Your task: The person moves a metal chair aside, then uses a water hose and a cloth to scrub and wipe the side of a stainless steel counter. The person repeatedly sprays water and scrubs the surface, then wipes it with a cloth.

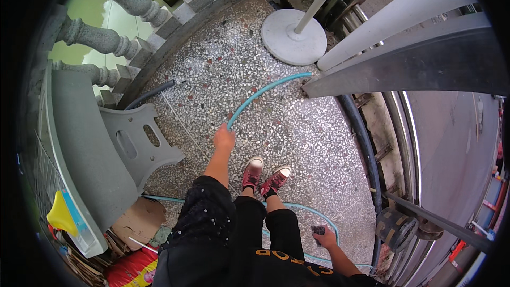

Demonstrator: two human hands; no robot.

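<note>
Near the middle of the head view, my left hand [224,137] is closed around a teal garden hose [259,92], whose end points at the foot of the white post. More of the same hose curves over the floor behind my feet and passes close to my right hand [326,238]. That hand, low at the right, holds a dark, crumpled scouring pad or cloth [318,234]; its exact kind cannot be told. My red sneakers [266,174] stand on the speckled terrazzo floor [223,71] between the two hands.
A grey plastic table [87,127] stands at the left beside a stone balustrade [119,40]. A round white pole base [294,36] sits at the top, near a white post [382,20]. A black pipe [364,147] follows the right floor edge. Cardboard [139,216] lies at the lower left.
</note>
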